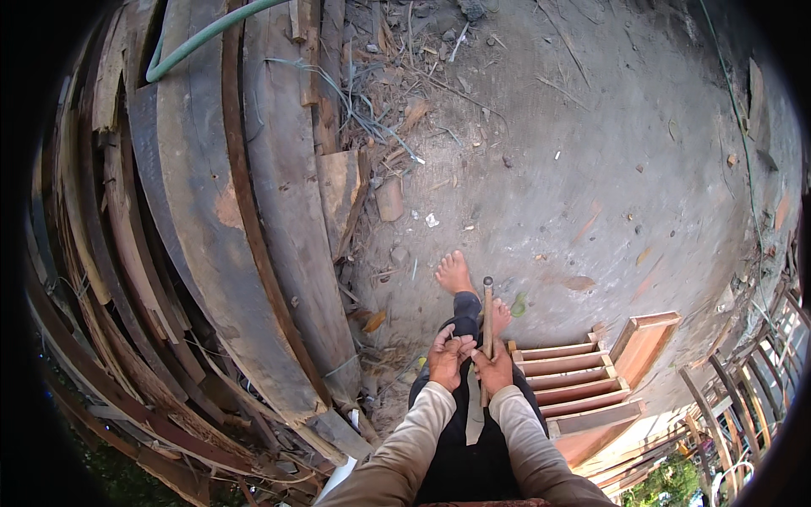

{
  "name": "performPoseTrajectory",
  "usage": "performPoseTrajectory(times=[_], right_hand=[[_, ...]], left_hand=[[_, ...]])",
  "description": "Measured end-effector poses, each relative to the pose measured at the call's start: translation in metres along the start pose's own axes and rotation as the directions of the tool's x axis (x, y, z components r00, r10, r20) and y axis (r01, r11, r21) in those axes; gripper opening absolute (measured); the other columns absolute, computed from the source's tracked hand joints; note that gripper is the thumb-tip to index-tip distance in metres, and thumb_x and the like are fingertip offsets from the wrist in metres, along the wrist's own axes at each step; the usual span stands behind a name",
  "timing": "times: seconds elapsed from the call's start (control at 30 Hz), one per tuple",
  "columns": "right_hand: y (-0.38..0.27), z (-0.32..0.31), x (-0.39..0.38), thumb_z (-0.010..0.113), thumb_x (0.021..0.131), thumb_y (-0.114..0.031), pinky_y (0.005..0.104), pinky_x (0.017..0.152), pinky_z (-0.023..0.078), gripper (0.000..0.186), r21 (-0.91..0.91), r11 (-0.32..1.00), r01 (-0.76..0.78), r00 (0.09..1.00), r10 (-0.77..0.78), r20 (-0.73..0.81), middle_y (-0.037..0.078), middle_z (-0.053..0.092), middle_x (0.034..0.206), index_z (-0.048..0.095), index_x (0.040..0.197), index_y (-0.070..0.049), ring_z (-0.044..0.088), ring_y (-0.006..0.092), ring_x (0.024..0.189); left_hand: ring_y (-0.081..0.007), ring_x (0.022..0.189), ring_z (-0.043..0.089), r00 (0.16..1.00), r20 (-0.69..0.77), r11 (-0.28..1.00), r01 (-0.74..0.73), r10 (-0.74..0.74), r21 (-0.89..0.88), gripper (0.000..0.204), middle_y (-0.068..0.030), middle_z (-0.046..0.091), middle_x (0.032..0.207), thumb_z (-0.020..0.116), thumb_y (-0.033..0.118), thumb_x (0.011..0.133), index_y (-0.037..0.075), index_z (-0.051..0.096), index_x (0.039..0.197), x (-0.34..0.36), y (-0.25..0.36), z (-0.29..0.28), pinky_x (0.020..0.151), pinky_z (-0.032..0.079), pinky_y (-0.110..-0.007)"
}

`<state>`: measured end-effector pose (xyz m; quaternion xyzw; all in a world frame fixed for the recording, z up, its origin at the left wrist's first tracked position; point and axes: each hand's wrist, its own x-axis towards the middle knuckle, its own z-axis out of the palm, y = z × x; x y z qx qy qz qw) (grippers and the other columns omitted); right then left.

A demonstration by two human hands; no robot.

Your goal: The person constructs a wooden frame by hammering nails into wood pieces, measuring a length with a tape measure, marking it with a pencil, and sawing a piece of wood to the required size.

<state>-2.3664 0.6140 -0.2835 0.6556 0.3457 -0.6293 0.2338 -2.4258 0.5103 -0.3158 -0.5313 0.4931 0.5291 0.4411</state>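
Observation:
My right hand (493,368) is closed around the wooden handle of a hammer (487,318). The hammer stands nearly upright in the picture, its small dark head at the far end, pointing away from me. Close beside it, my left hand (449,358) is drawn together with the fingers bent and pinched. Something thin may be between those fingers, but it is too small to make out. Both hands are in front of my lap, above my dark trousers (473,473). My bare feet (454,272) rest on the ground beyond them.
Long weathered planks (283,194) are piled along my left, with a green hose (207,35) across them. A slatted wooden piece (574,380) is close on my right, beside a reddish wooden block (646,346). Wood scraps and blue twine (359,106) litter the dirt ground (574,169).

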Motion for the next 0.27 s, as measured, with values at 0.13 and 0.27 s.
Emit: performPoseTrajectory(times=[0.13,0.27], right_hand=[[-0.076,-0.013,-0.033,0.066,0.094,-0.013,0.0265,0.048,0.048,0.027,0.294,0.943,-0.155,0.984,0.121,0.131,0.003,0.056,0.082,0.055,0.116,-0.003,0.057,0.011,0.061],[-0.103,-0.024,-0.046,0.068,0.096,-0.022,0.026,0.051,0.05,0.047,0.545,0.832,-0.101,0.977,-0.019,0.211,0.005,0.056,0.09,0.044,0.132,-0.004,0.059,0.0127,0.065]], left_hand=[[-0.0114,0.06,0.057,0.994,0.064,0.99,-0.097,0.091,0.104,0.039,-0.0068,0.066,0.089,0.056,0.009,0.097,0.005,0.047,0.135,0.004,0.02,-0.028,0.068,0.055,-0.028],[-0.0097,0.063,0.054,0.98,0.095,0.796,-0.197,0.174,0.572,0.042,-0.0042,0.065,0.091,0.06,0.014,0.094,0.007,0.049,0.133,-0.008,0.037,-0.051,0.064,0.054,-0.029]])
